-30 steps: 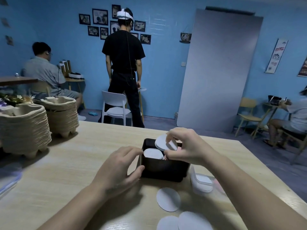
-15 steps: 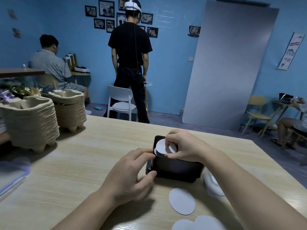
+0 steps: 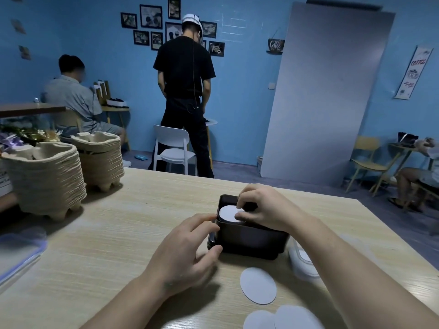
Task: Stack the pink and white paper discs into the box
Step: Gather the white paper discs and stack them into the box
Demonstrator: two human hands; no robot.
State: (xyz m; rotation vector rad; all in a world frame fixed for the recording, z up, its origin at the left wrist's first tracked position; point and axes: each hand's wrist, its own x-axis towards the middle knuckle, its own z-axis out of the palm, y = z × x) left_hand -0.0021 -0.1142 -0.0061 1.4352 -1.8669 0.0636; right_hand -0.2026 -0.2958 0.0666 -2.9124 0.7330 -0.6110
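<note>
Your right hand point(image 3: 263, 207), fingers curled, pinches the white disc point(image 3: 228, 213) at its edge. A second ago that disc was tilted above the rim; now it lies almost flat inside the box point(image 3: 251, 241), in its left half. Your left hand point(image 3: 187, 248) still grips the box's near-left corner, steadying it. This disc looks all but stacked. Three loose discs point(image 3: 258, 285) wait on the surface point(image 3: 118, 233) just in front of the box, likely next.
</note>
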